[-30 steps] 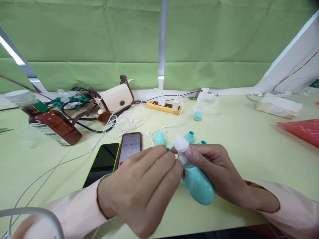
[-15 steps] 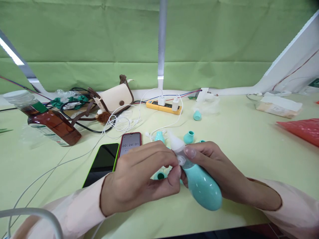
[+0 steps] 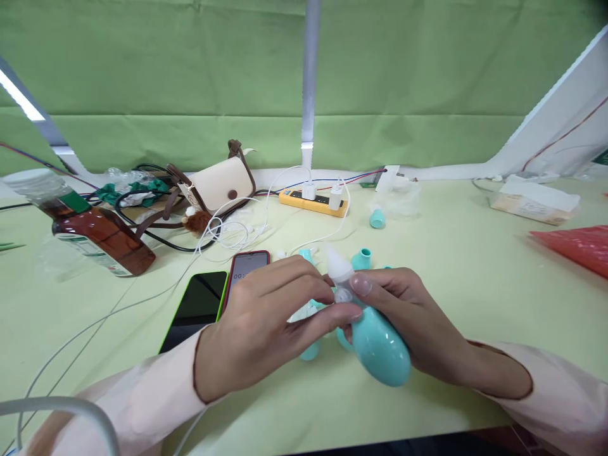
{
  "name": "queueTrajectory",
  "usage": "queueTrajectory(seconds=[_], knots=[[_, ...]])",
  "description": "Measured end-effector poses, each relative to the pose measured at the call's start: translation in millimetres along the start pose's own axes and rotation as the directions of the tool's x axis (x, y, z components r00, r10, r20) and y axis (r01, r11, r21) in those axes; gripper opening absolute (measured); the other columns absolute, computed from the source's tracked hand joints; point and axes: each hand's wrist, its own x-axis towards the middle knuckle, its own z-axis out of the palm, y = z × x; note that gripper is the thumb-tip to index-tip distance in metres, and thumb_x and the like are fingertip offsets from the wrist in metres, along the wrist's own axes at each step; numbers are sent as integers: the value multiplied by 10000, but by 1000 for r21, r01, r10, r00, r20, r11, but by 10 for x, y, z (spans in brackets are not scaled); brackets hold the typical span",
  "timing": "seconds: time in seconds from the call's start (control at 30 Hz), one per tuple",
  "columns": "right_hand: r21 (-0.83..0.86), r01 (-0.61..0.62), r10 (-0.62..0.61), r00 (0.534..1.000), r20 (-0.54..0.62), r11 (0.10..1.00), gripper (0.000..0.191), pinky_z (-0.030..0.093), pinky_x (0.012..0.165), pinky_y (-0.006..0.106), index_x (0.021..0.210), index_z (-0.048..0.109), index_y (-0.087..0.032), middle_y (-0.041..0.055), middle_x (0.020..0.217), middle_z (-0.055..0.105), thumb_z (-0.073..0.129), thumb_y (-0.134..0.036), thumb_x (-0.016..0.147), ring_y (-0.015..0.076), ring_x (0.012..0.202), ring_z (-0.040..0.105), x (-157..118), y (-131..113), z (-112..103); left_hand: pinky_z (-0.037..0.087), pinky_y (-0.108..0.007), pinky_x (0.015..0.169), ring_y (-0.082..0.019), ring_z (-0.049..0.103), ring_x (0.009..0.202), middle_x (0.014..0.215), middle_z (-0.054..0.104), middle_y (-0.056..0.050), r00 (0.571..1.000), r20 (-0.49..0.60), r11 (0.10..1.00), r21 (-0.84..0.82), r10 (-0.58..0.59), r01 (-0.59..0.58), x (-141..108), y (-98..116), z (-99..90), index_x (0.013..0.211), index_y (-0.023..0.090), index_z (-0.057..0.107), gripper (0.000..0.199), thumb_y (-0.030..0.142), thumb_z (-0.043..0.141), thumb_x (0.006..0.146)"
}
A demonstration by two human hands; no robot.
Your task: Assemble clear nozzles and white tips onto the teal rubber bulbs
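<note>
A nasal aspirator (image 3: 384, 349) with a shiny teal squeeze bulb is held up above the table, its frosted white tip pointing up and to the left. My right hand (image 3: 418, 316) is wrapped round its clear collar and the top of the bulb, thumb on the near side. At the collar's left side, my left hand (image 3: 266, 316) grips it, index finger by a small clear round part and thumb lying across where bulb and collar meet. Behind the hands lie several teal pieces, among them an open-necked bulb (image 3: 361, 258); others are partly hidden.
Left of my hands lie a green-edged phone (image 3: 197, 304) and a red-edged phone (image 3: 251, 256). A leaning brown bottle (image 3: 102, 237), a cream handbag (image 3: 221, 183) and tangled white cables stand behind. Further back are a yellow power strip (image 3: 311, 202), a small teal piece (image 3: 377, 219) and a red bag (image 3: 577, 250).
The nasal aspirator has shifted slightly up and left. My left thumb has moved from a pinch near the index fingertip to lie across the collar and top of the bulb.
</note>
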Motion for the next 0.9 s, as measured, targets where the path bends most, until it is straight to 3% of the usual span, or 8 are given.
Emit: queueTrajectory(seconds=[0.23,0.47,0.53,0.6,0.7,0.8,0.9], knots=[[-70,55,-58,997,-44,996,292,396,466,173,605,600,-159,-9,550,547,504,-362,792,71,502,480,24,-4,-34,402,-178,490,-77,513,523,595,579,21,983,137,992,34,-124,120,57,14,-32,740,139,589,56,144,550,778],[-333,107,-164,975,-149,937,279,417,522,191,609,607,-160,-5,593,543,537,-386,755,94,573,485,87,64,-54,351,-217,426,-95,447,453,518,518,9,998,56,943,333,-35,14,-5,45,57,657,111,582,166,132,480,787],[-379,121,-193,968,-158,917,232,407,520,182,616,615,-165,-12,600,538,573,-364,728,92,586,478,108,65,-65,354,-221,428,-92,428,442,503,506,13,999,29,935,355,-31,19,-4,30,67,630,112,581,167,112,481,764],[-376,114,-183,971,-153,920,209,396,503,176,626,621,-167,-17,595,537,587,-352,718,85,575,472,133,47,-84,364,-214,433,-84,418,432,490,499,27,993,54,957,277,-108,89,14,0,60,624,123,585,152,99,492,741],[-310,51,-83,992,-92,949,243,396,486,181,624,622,-152,-12,582,555,579,-372,718,78,541,480,175,4,-124,399,-187,460,-75,455,462,510,528,45,928,180,943,6,-327,332,56,-60,32,643,155,595,139,92,503,726],[-216,-33,27,999,-33,976,267,405,468,181,626,621,-136,-3,577,573,589,-389,706,73,510,494,212,-18,-164,414,-166,434,-72,484,472,530,550,42,819,302,791,-243,-488,561,100,-115,4,644,158,594,137,97,501,723],[-130,-93,88,995,-46,987,311,402,436,182,629,610,-123,5,563,569,578,-421,709,69,469,489,245,-14,-197,426,-165,401,-70,489,424,476,540,39,740,393,644,-369,-546,671,134,-172,-17,612,143,580,147,107,492,723]])
